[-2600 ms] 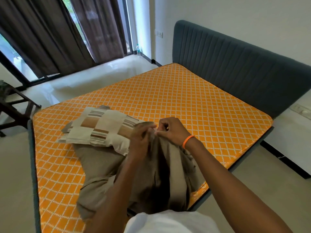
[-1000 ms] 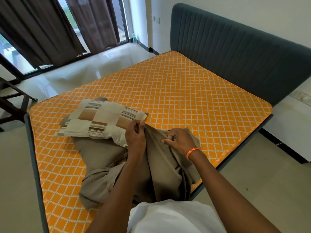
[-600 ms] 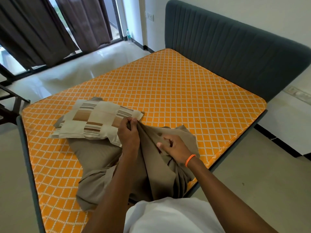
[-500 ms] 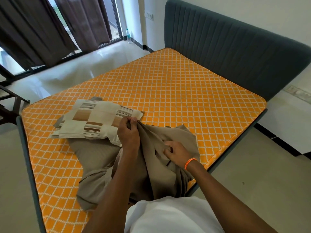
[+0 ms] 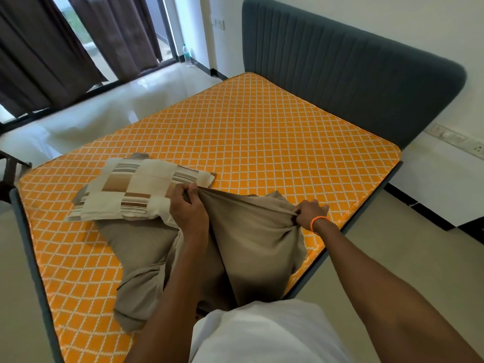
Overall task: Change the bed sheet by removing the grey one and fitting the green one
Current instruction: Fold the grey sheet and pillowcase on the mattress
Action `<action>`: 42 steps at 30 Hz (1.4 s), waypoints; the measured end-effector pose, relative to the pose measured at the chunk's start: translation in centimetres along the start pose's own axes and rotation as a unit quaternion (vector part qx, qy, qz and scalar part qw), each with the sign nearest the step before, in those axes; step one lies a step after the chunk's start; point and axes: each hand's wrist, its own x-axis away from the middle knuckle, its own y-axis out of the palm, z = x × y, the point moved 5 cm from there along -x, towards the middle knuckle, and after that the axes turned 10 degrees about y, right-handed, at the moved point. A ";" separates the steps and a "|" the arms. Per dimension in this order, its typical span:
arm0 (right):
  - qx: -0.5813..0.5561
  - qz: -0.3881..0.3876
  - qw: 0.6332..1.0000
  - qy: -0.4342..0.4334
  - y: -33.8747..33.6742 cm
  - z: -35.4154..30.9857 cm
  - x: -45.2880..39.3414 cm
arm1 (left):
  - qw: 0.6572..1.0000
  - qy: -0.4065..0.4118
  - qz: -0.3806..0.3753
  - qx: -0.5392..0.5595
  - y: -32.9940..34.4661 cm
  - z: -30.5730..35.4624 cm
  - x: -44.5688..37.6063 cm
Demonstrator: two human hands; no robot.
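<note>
A crumpled olive-grey bed sheet [image 5: 251, 237] lies bunched at the near edge of the bare orange quilted mattress [image 5: 262, 132]. My left hand [image 5: 187, 206] grips one point of the sheet's upper edge. My right hand [image 5: 309, 212], with an orange band at the wrist, grips the same edge further right. The cloth is stretched taut between the two hands and hangs down toward my body. A beige and brown striped pillow [image 5: 136, 189] rests on part of the sheet, just left of my left hand. Which of the task's two sheets this is I cannot tell.
A dark grey padded headboard [image 5: 353, 69] stands along the mattress's far right side. Dark curtains [image 5: 52, 48] cover the windows at the back left. A water bottle [image 5: 186, 55] stands on the shiny floor by the window. A dark chair [image 5: 10, 171] shows at the left edge.
My hands were together on the sheet; the right hand has slid out to the right along the edge, pulling the cloth taut between both hands. The left hand stayed by the pillow.
</note>
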 end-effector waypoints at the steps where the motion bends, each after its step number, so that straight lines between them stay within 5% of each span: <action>1: -0.019 0.024 1.000 0.005 -1.1 0.1 -0.5 | 1.000 -0.004 -0.002 0.000 0.1 -0.1 0.2; 6: -0.319 0.095 0.940 -0.076 -8.1 -1.2 -1.2 | 1.000 -0.015 -0.001 -0.024 0.5 0.0 0.9; 9: -0.384 0.107 0.905 -0.151 -12.6 -3.4 0.6 | 1.000 -0.019 0.004 -0.021 0.4 0.0 0.7; 14: -0.606 -0.092 0.729 -0.305 -17.1 -6.8 4.6 | 0.999 -0.034 0.009 -0.004 0.4 -0.4 -0.3; 15: -0.586 -0.152 0.730 -0.316 -16.8 -7.2 5.0 | 0.999 -0.039 0.011 -0.003 0.4 -0.4 -0.5; 16: -0.514 -0.201 0.772 -0.315 -15.8 -7.4 5.0 | 0.999 -0.045 0.015 -0.001 0.5 -0.6 -0.8; 18: -0.147 -0.203 0.930 -0.270 -12.2 -6.4 3.9 | 0.998 -0.055 0.026 -0.007 0.2 -1.2 -1.2; 19: 0.063 -0.163 0.964 -0.200 -10.2 -4.8 2.5 | 0.998 -0.055 0.032 -0.012 -0.1 -1.4 -1.4; 20: 0.213 -0.112 0.961 -0.137 -8.8 -3.1 1.4 | 0.998 -0.053 0.038 -0.014 -0.3 -1.7 -1.4; 22: 0.329 -0.050 0.940 -0.078 -6.9 -0.7 0.1 | 0.998 -0.046 0.033 -0.020 -0.5 -2.1 -1.2; 28: 0.339 0.113 0.926 -0.123 -7.3 0.8 -1.4 | 0.998 -0.053 0.018 -0.029 -0.4 -2.3 0.2; 37: 0.179 0.117 0.956 -0.202 -9.8 2.4 -1.6 | 0.996 -0.066 0.025 -0.053 -1.2 -2.4 0.3; 42: 0.178 0.234 0.929 -0.226 -11.5 2.7 -1.2 | 0.995 -0.072 0.028 -0.056 -1.1 -2.2 0.6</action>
